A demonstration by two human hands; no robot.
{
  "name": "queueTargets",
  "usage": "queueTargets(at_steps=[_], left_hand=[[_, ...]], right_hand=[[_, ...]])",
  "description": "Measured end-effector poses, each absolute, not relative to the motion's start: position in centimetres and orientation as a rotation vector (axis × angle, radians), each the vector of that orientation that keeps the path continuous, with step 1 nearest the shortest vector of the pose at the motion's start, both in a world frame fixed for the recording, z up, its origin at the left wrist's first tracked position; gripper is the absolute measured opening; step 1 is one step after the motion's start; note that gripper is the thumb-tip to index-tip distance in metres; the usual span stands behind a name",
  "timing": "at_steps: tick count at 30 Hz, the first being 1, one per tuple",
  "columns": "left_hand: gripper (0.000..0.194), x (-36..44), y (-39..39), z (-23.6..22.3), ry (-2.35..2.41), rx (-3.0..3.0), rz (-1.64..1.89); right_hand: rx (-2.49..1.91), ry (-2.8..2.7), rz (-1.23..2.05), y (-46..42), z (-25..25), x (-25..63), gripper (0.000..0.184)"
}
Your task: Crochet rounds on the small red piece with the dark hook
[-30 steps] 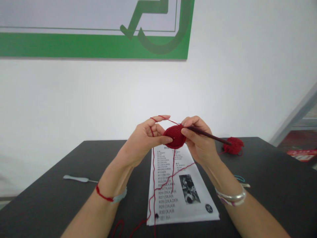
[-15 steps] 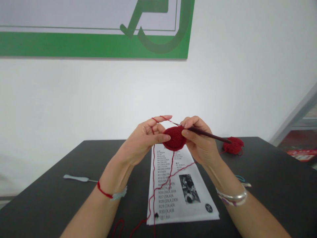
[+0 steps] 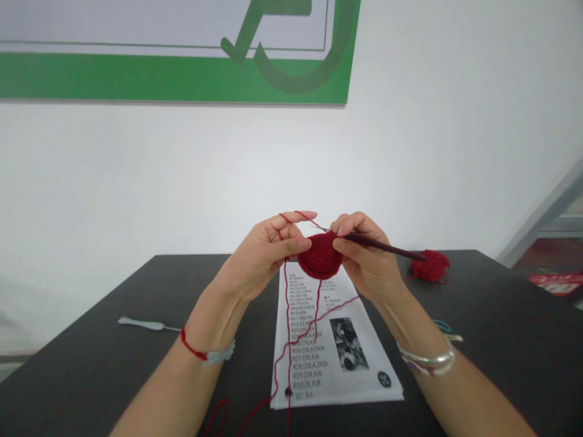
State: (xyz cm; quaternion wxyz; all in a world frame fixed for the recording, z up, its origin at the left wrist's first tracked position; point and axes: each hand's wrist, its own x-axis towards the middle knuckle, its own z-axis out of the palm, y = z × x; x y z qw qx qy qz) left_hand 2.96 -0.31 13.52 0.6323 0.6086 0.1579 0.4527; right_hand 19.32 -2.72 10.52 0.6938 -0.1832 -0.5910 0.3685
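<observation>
Deep red crochet disc and yarn ball, dark brown crochet hook, black tabletop, black-printed white sheet

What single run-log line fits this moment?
left hand holding round dark-red crocheted disc, red yarn over fingers | right hand gripping slim dark-brown crochet hook | nearby red yarn ball, white printed pattern sheet

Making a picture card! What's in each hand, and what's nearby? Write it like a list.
Left hand: red yarn over the fingers, thumb on the disc
Right hand: holding a crochet hook, fingers against the disc
Disc: round, red, crocheted, between the hands
Nearby: yarn ball and pattern sheet on a black table
</observation>
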Motion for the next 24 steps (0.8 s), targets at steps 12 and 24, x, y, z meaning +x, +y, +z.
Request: queueTargets(at_steps=[12, 24], left_hand=[[0.045, 2.70, -0.69, 13.80, 0.369, 1.373, 0.996], [0.035, 3.23, -0.40, 13.35, 0.340, 1.344, 1.047]], right_hand=[[-0.376, -1.324, 0.882, -2.72, 10.54, 19.34, 0.014], [-0.323, -1.337, 0.910, -2.50, 10.21, 19.28, 0.016]])
